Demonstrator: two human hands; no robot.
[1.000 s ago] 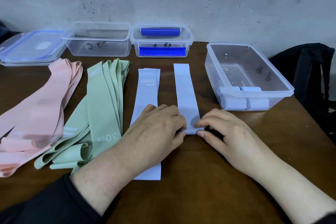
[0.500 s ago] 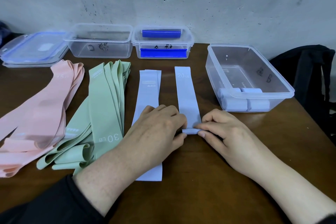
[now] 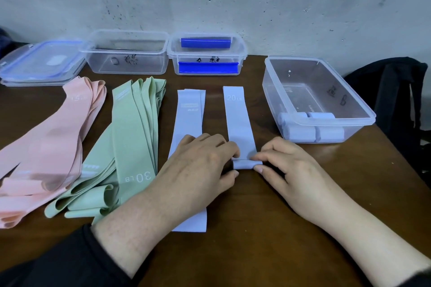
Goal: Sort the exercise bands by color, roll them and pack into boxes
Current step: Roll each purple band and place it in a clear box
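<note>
Now, hands: the near end of the lavender band [image 3: 239, 123] marked 20 LB is pinched from both sides, the left hand [image 3: 200, 165] at the left edge of the small roll [image 3: 243, 163], the right hand [image 3: 289, 165] at its right edge, fingers curled onto it.
Change: compared with a second ago the rolled end is slightly thicker and sits a little farther up the strip; the flat length beyond it is shorter.
Meaning for the task: rolling of this band is judged to be at an early stage, with most of the strip left to wind.
Next band: a second lavender band [image 3: 190, 114] lies flat just left, partly covered by the left forearm.
Packed so far: lavender rolls [image 3: 312, 131] are seen in the near corner of the clear box [image 3: 363, 121] on the right.
Waiting piles: green bands [image 3: 135, 137] and pink bands [image 3: 46, 147] lie unrolled on the surface [image 3: 256, 228] to the left.
Far row: an unfilled box [image 3: 127, 53], a box with blue items [image 3: 207, 56] and stacked lids [image 3: 39, 63] are set by the wall.
</note>
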